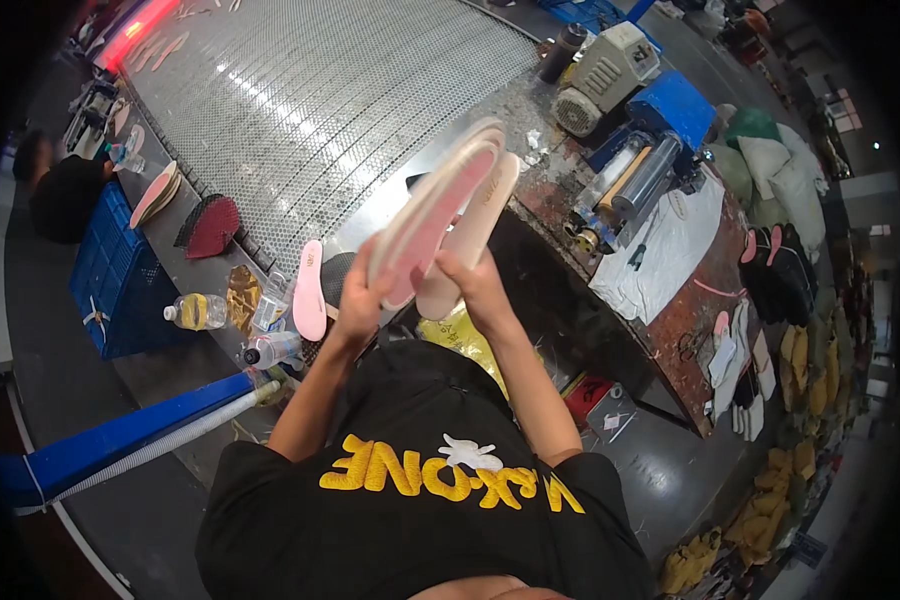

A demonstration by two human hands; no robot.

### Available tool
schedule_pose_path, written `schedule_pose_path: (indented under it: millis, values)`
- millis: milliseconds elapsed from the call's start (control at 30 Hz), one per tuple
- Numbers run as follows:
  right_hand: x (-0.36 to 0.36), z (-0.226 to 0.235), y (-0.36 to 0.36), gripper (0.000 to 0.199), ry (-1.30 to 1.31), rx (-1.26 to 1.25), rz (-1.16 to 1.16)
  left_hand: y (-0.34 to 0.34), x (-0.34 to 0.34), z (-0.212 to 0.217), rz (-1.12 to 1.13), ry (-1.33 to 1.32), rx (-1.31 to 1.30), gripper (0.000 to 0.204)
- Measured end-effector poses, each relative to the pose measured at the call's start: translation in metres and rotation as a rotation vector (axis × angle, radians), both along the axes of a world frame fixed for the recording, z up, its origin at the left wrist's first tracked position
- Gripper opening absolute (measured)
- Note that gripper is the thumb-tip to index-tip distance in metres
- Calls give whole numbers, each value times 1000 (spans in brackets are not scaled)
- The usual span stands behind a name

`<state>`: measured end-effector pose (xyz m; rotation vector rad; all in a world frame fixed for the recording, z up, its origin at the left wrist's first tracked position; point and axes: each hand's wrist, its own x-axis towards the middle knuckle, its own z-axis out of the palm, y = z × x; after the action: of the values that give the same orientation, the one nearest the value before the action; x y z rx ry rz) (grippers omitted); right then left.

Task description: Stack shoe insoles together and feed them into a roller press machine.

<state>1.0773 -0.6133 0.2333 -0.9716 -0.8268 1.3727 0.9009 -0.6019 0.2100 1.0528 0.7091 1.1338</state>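
Both hands grip a stack of pink and cream insoles.

The left hand (358, 295) and right hand (477, 285) clasp the insole stack (440, 210) at its lower end, raised above the mesh conveyor (310, 100); 1 pink insole (310, 290) lies nearby.

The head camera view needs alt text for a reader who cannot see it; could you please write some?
Seen from above, a person's left hand and right hand together hold up a stack of pink and cream shoe insoles over the edge of a metal mesh conveyor. A single pink insole and plastic bottles lie along the conveyor's rim.
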Motion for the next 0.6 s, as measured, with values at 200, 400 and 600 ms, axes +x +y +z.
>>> schedule_pose_path:
  millis: [200,400,600]
  values:
    - [-11,-6,-3,71,-80,-38,-61,-14,-1,1,-113,124,101,58]
    - [-10,-7,-11,74,-98,-21,34,-22,-4,-12,-192,96,146,62]
    - [-8,-3,-23,46,50,-207,13,-16,-19,-12,-117,-327,-294,50]
